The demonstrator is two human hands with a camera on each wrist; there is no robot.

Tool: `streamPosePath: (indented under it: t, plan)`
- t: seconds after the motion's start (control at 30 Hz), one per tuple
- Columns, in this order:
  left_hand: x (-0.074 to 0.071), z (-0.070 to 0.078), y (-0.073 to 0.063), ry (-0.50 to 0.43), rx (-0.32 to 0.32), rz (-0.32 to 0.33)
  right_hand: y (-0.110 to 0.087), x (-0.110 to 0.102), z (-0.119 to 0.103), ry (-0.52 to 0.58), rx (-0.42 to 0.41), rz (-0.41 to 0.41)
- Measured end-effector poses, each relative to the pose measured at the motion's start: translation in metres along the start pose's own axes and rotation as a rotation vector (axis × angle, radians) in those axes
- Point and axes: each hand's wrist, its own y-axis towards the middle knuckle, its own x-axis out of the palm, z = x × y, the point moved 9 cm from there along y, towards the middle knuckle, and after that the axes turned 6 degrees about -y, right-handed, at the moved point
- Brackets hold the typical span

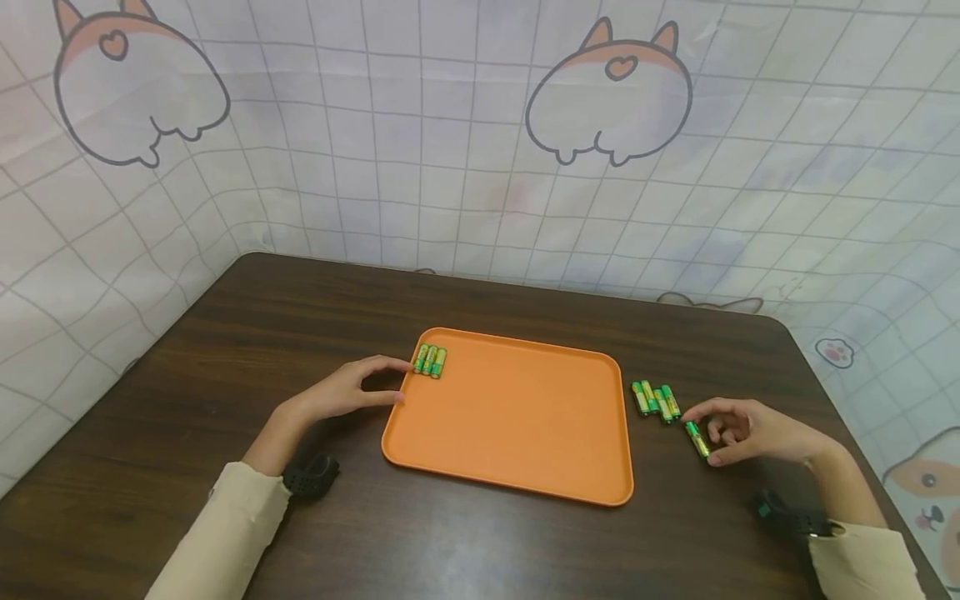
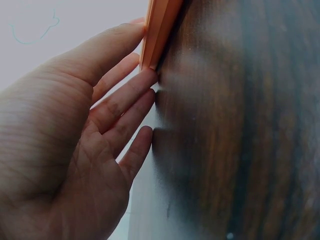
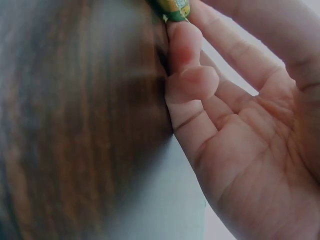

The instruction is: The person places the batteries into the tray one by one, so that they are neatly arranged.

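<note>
head view: i see the left hand (image 1: 339, 390), fingers relaxed and empty, touching the orange tray (image 1: 517, 417); three batteries (image 1: 430, 361) sit just beyond them. four batteries (image 1: 651, 397) lie ahead of the right hand (image 1: 759, 429), whose fingers pinch a single battery (image 1: 697, 439), likely light, stiff, slippery, best held by its ends.

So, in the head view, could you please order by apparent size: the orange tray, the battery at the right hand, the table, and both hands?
1. Table
2. Orange tray
3. Left hand and right hand: too alike to rank
4. Battery
</note>
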Motion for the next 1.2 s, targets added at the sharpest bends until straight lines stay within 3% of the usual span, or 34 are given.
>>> streamPosePath:
  t: [0.63,1.2]
  plan:
    - [0.001,0.001,-0.001,0.000,0.004,-0.001,-0.001,-0.001,-0.002,-0.008,0.010,0.021]
    - [0.000,0.001,-0.001,-0.007,0.001,-0.001,0.014,0.006,-0.022,-0.010,-0.044,-0.033]
